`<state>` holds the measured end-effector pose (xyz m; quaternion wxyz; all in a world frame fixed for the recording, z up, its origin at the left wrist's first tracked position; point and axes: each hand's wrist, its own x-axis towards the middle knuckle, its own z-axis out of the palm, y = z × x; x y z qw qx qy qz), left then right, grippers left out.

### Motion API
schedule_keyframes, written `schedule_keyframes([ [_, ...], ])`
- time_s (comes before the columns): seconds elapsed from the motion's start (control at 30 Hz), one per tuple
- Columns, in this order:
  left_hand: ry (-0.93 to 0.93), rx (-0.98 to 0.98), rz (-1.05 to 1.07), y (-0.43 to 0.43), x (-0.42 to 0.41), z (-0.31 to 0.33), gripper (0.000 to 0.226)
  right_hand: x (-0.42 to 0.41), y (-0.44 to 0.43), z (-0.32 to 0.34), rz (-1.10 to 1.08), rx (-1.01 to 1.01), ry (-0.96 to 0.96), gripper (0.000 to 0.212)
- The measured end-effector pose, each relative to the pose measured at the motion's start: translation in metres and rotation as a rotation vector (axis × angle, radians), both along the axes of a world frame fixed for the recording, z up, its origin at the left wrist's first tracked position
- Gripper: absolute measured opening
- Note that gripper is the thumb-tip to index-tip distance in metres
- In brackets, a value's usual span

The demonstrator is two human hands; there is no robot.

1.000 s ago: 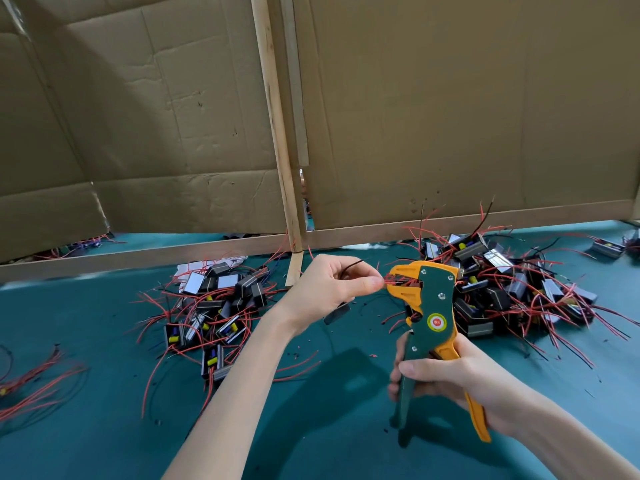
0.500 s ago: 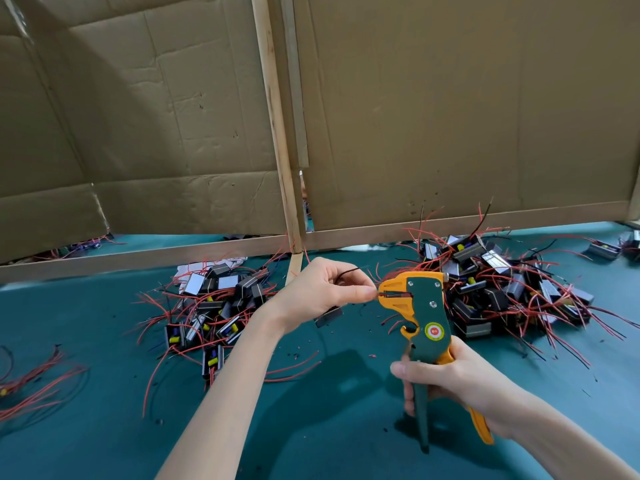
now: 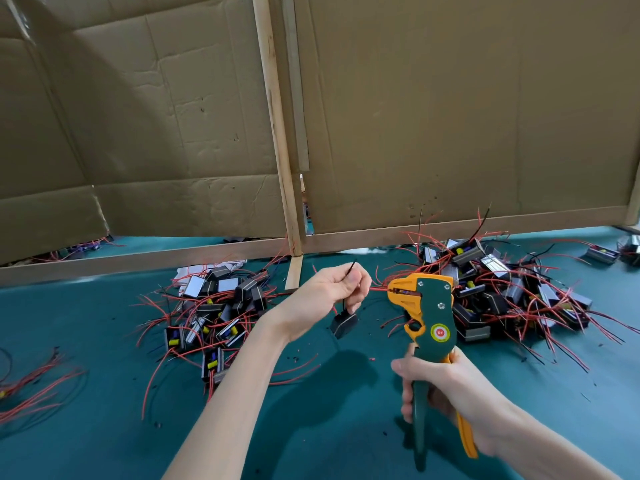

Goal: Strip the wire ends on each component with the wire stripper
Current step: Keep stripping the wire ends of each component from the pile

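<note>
My left hand (image 3: 332, 289) pinches the wires of a small black component (image 3: 343, 323), which dangles below the fingers; a black wire end sticks up above the thumb and a red wire runs right toward the stripper's jaws. My right hand (image 3: 446, 393) grips the handles of the green and orange wire stripper (image 3: 427, 317), held upright with its orange jaws pointing left, just right of my left hand. Whether the red wire sits inside the jaws I cannot tell.
One pile of black components with red wires (image 3: 214, 313) lies left of my hands, and a larger pile (image 3: 502, 292) lies right behind the stripper. Loose red wires (image 3: 31, 386) lie at the far left. Cardboard walls (image 3: 450, 116) on wooden strips close the back of the teal table (image 3: 329, 427).
My left hand has drawn away left from the stripper's jaws, and the component now hangs lower. The stripper's handles have come closer together in my right hand.
</note>
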<state>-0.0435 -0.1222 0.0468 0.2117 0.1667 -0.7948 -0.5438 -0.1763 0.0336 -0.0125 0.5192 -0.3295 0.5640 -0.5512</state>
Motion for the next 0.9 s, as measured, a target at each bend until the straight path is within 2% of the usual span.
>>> schedule_keyframes([
  [0.07,0.005,0.06,0.011,0.0,-0.003,0.0,0.03,0.002,-0.002,-0.003,-0.046,0.016,0.003,0.027],
  [0.17,0.041,0.282,-0.032,0.008,-0.008,0.001,0.021,-0.005,-0.006,-0.008,-0.144,0.036,0.004,0.032],
  [0.2,0.047,0.299,-0.036,0.009,-0.011,-0.001,0.02,-0.008,-0.006,-0.007,-0.138,0.018,-0.023,0.029],
  [0.3,0.051,0.154,0.057,0.009,-0.014,-0.004,0.023,-0.012,-0.008,0.002,-0.002,-0.121,-0.108,0.01],
  [0.33,0.055,0.103,0.089,0.008,-0.013,-0.003,0.024,-0.014,-0.009,0.003,0.042,-0.162,-0.104,0.01],
  [0.47,0.036,-0.025,0.132,0.001,-0.003,0.004,0.033,-0.018,-0.009,-0.003,0.131,-0.202,-0.053,0.016],
  [0.63,-0.037,-0.112,0.087,0.0,0.004,0.011,0.033,-0.021,-0.011,-0.008,0.175,-0.203,-0.097,0.047],
  [0.9,-0.071,-0.188,0.091,0.006,0.001,0.01,0.028,-0.023,-0.012,-0.008,0.216,-0.278,-0.091,0.044],
])
